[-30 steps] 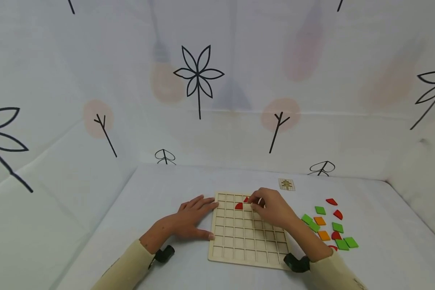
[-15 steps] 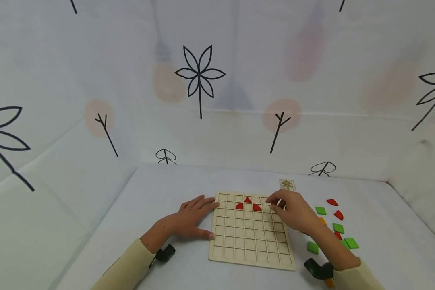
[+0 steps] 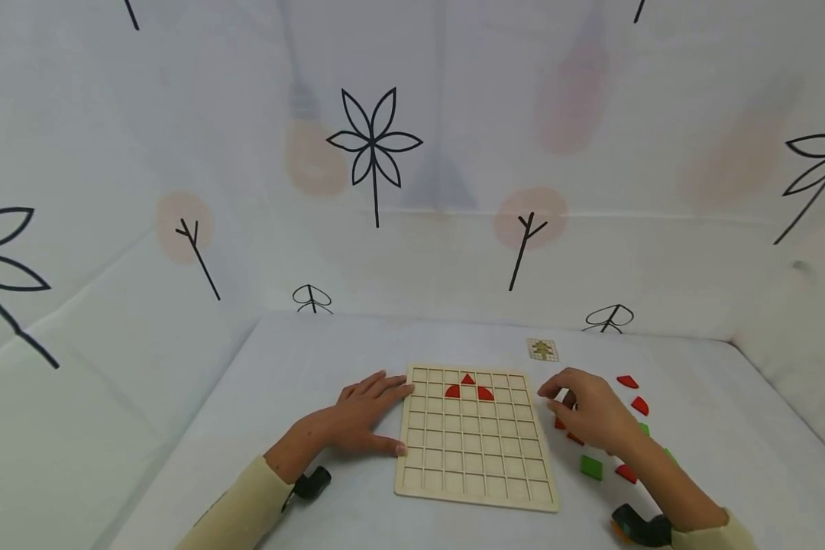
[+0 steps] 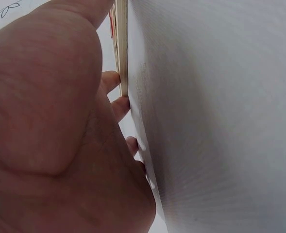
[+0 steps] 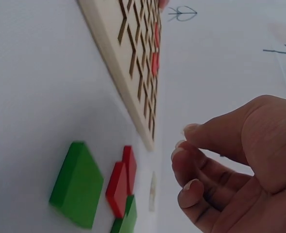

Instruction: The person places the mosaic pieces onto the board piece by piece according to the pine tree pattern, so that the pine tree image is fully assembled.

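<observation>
My left hand [image 3: 360, 416] lies with spread, straight fingers at the left edge of a wooden grid board [image 3: 481, 462], thumb and fingertips on its rim. Near the board's top sit a red triangle [image 3: 468, 379] and, one row below, two red quarter-round pieces [image 3: 485, 393], one on either side. Just right of the board my right hand [image 3: 591, 412] hovers over loose tiles with fingers loosely bent. In the right wrist view its thumb and index tips come near each other, and nothing shows between them. A green tile [image 5: 77, 187] and red tiles [image 5: 117, 189] lie below that hand.
A small card with a tree pattern [image 3: 542, 350] lies behind the board's right corner. Red quarter-round pieces [image 3: 640, 406] are scattered at the right; the right arm hides several tiles. A patterned white cloth wall [image 3: 440, 260] stands behind the table.
My right hand has let go of a red quarter-round piece in the grid and moved right, off the board to the loose tiles. My left hand has stayed at the board's edge.
</observation>
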`<action>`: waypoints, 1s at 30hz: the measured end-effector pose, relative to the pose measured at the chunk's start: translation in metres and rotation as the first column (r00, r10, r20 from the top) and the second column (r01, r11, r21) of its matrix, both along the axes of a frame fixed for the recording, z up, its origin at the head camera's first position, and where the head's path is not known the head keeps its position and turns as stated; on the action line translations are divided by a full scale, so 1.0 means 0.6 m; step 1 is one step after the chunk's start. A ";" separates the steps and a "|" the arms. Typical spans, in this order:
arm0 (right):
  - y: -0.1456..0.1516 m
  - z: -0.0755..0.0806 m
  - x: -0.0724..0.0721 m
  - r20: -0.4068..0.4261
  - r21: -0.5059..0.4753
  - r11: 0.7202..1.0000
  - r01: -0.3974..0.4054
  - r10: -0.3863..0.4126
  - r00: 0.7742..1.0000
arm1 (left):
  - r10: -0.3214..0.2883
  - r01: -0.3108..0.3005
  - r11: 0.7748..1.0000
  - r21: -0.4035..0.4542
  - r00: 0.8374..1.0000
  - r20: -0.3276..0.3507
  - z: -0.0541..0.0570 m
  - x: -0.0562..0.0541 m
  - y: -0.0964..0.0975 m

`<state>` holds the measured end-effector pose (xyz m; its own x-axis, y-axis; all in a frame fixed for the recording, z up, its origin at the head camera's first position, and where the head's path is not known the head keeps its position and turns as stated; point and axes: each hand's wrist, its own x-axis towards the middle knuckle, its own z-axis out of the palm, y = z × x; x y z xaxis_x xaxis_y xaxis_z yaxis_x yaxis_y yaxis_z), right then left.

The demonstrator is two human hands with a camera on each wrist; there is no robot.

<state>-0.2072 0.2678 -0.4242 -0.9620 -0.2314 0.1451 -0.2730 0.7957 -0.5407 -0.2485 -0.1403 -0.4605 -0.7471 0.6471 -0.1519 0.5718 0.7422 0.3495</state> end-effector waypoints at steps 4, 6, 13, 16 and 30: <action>0.017 -0.007 0.007 0.019 0.026 1.000 0.013 -0.014 1.000 | -0.002 0.002 1.000 0.000 1.000 -0.003 -0.001 0.000 0.000; 0.023 -0.011 0.012 0.025 0.037 0.999 0.013 -0.014 1.000 | -0.003 0.003 1.000 0.001 1.000 -0.004 -0.002 0.000 0.000; 0.038 -0.015 0.023 0.037 0.057 0.998 -0.020 0.018 0.999 | 0.004 -0.004 1.000 -0.003 1.000 -0.010 -0.003 -0.001 -0.001; 0.047 -0.015 0.028 0.057 0.067 0.997 -0.039 0.035 0.998 | 0.002 -0.002 1.000 -0.002 1.000 -0.010 -0.003 0.000 -0.001; 0.074 -0.028 0.037 0.064 0.108 0.992 -0.067 0.060 0.996 | 0.005 -0.005 1.000 0.005 1.000 -0.006 0.005 0.004 0.001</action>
